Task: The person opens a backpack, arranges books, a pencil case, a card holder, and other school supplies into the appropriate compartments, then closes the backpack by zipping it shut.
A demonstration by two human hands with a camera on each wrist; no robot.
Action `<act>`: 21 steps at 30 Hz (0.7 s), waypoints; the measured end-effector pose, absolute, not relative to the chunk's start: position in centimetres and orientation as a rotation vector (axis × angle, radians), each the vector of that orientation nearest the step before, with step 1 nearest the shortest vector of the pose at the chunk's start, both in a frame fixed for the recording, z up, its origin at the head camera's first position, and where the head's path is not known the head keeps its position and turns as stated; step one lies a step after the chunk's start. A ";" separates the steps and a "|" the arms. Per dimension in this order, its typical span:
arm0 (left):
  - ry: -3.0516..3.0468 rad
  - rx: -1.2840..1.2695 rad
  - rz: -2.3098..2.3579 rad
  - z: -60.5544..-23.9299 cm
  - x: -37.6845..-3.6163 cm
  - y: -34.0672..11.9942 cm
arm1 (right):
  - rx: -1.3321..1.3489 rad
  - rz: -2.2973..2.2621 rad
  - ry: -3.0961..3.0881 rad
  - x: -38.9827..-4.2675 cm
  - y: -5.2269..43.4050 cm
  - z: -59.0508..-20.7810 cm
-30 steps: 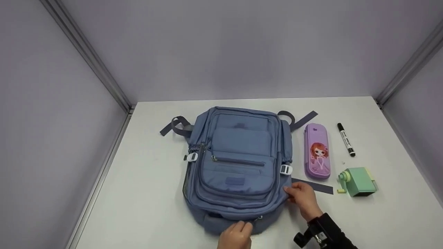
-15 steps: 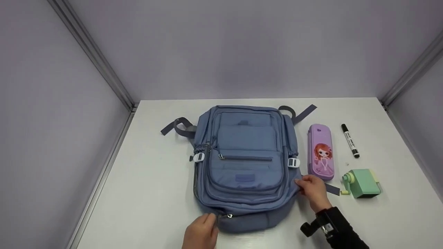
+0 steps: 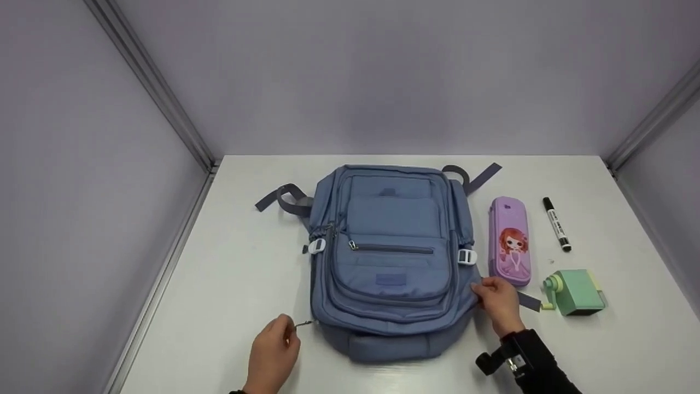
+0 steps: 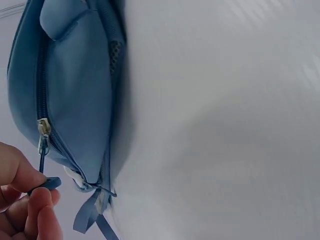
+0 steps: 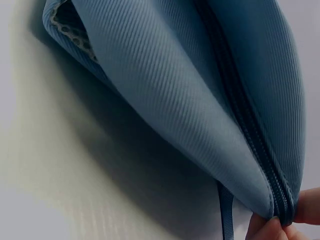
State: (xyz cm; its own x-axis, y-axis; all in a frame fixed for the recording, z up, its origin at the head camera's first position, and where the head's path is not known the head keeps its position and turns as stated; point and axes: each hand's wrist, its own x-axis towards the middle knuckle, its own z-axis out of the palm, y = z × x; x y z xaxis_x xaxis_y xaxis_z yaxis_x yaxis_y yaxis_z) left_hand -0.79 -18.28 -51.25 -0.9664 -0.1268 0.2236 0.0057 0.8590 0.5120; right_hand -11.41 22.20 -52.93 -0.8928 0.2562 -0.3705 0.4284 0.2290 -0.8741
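Observation:
A blue backpack [image 3: 391, 219] lies front side up on the white table. At its lower left corner my left hand [image 3: 273, 347] pinches the blue cord pull [image 4: 52, 183] of a metal zipper slider [image 4: 44, 127], drawn taut away from the bag. In the left wrist view, closed zipper teeth run up from the slider. My right hand [image 3: 499, 303] pinches the fabric at the bag's lower right side. Up close in the right wrist view, its fingertips [image 5: 270, 230] grip the end fold beside the dark zipper [image 5: 240, 107].
To the bag's right lie a purple pencil case [image 3: 510, 241] with a doll picture, a black and white marker [image 3: 556, 224] and a green crank pencil sharpener [image 3: 577, 293]. Grey straps [image 3: 292, 200] stick out from the bag's sides. Pale panels [image 3: 404, 76] enclose the table.
My left hand has moved left along the bag's bottom edge with the zipper pull, round to the lower left corner. The right hand keeps its pinch; the bag has shifted slightly right in view.

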 end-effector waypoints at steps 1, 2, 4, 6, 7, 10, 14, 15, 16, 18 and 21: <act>-2.781 0.101 -0.845 -50.9 -0.8 -18.3 | 0.651 -1.727 2.360 -11.4 22.2 -53.0; -2.772 0.108 -0.917 -50.6 -0.9 -18.2 | 0.638 -1.711 2.379 -11.3 22.2 -53.0; -2.749 0.103 -1.042 -49.8 -1.0 -18.1 | 0.610 -1.649 2.456 -11.0 22.1 -52.9; -2.730 0.070 -1.139 -49.1 -1.0 -17.7 | 0.557 -1.576 2.606 -10.5 21.5 -52.7; -2.720 0.056 -1.180 -48.8 -1.1 -17.5 | 0.515 -1.547 2.707 -10.2 21.1 -52.6; -2.681 -0.003 -1.293 -48.1 -1.3 -16.5 | 0.268 -1.479 3.058 -9.1 19.0 -52.1; -2.618 -0.059 -1.410 -47.9 -1.5 -15.2 | -0.392 -1.371 3.336 -7.2 15.2 -51.5; -2.606 -0.080 -1.427 -48.0 -1.5 -14.9 | -0.566 -1.313 3.342 -6.6 14.2 -51.3; -2.597 -0.102 -1.436 -48.1 -1.4 -14.6 | -0.714 -1.248 3.321 -6.1 13.3 -51.2; -2.572 -0.157 -1.437 -48.4 -1.2 -14.1 | -0.904 -1.108 3.237 -5.0 11.7 -51.0; -2.522 -0.266 -1.407 -48.9 -0.7 -13.6 | -0.997 -0.893 3.142 -3.8 10.0 -51.0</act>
